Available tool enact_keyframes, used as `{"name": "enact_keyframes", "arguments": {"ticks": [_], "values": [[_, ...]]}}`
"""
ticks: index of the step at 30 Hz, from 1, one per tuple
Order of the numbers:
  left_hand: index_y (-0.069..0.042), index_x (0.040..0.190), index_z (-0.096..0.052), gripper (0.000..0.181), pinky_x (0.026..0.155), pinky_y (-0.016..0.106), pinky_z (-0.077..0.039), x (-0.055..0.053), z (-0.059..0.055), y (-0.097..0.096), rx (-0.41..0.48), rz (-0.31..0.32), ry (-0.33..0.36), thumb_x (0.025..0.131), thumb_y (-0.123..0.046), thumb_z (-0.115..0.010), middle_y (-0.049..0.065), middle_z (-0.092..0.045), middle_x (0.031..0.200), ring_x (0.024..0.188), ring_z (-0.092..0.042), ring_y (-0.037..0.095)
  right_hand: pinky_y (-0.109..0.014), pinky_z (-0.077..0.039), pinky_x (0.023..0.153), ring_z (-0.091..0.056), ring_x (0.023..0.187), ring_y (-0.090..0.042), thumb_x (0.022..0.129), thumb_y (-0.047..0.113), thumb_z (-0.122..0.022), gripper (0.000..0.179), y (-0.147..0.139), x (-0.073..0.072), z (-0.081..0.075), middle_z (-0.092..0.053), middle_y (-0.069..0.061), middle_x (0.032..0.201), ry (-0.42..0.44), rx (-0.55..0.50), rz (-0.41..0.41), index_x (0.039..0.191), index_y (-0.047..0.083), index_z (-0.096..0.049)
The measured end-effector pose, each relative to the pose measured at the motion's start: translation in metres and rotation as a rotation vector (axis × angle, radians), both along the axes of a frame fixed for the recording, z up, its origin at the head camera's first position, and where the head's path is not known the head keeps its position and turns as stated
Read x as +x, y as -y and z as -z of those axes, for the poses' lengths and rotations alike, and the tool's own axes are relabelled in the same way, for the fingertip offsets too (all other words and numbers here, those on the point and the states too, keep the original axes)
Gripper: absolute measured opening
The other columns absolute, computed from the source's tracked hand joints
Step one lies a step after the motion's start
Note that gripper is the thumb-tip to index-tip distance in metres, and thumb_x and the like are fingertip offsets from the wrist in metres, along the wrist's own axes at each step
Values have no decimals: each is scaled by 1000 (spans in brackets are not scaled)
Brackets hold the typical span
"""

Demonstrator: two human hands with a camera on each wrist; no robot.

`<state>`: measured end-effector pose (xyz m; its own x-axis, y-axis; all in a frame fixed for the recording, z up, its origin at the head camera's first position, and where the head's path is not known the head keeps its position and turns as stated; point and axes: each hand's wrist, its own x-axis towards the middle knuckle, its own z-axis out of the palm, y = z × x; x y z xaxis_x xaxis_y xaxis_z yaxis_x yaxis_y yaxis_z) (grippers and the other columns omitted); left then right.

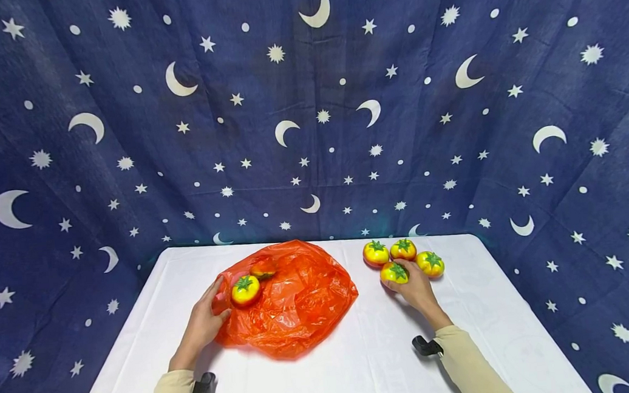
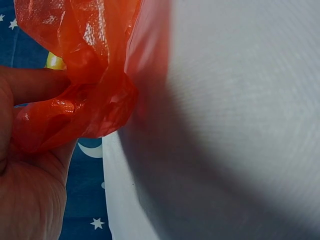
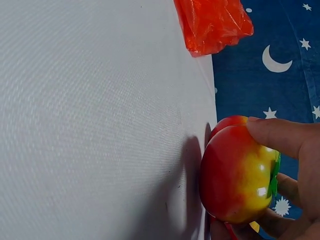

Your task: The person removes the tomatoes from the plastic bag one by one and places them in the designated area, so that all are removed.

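An orange-red plastic bag (image 1: 300,301) lies spread on the left half of the table. My left hand (image 1: 205,320) grips its left edge; in the left wrist view, thin plastic (image 2: 95,107) bunches between thumb and fingers. One yellow-and-red toy tomato (image 1: 245,291) with a green leafy top shows at the bag's left part, and a second (image 1: 263,268) sits just behind it, partly covered by film. At the right, my right hand (image 1: 415,284) holds another toy tomato (image 3: 235,175), thumb on one side and fingers around the other. Its red underside faces the table.
Three more toy tomatoes stand close around the right hand: one behind left (image 1: 376,253), one behind (image 1: 403,249), one to the right (image 1: 430,264). A white cloth covers the table (image 1: 317,385). Behind the far edge hangs a dark blue curtain (image 1: 313,178) with moons and stars.
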<state>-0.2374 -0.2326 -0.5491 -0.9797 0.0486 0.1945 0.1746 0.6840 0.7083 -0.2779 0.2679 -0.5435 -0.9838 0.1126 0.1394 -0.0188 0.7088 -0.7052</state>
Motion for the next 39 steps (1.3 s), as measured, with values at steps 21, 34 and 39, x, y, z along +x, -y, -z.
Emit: {"name": "enact_keyframes", "arguments": {"ticks": [21, 34, 39], "values": [[-10, 155, -29, 86, 115, 61, -29, 0, -2, 0, -1, -12, 15, 81, 5, -71, 24, -32, 157, 142, -33, 48, -57, -35, 113, -48, 128, -43, 78, 12, -78, 63, -3, -8, 6, -51, -27, 138, -27, 26, -3, 135, 3, -53], [-10, 156, -27, 87, 117, 59, -28, 1, -3, 1, 8, -5, 37, 81, 4, -71, 22, -30, 159, 143, -31, 46, -54, -28, 118, -41, 135, -41, 79, 14, -78, 66, -3, -7, 5, -46, -22, 144, -47, -4, 19, 138, 4, -50], [-11, 156, -27, 87, 117, 58, -28, 0, -5, 1, 9, -8, 48, 82, 4, -70, 22, -29, 159, 144, -30, 46, -54, -27, 119, -39, 137, -40, 80, 14, -78, 65, -2, -5, 1, -44, -20, 145, -39, -17, 20, 138, 5, -51]]}}
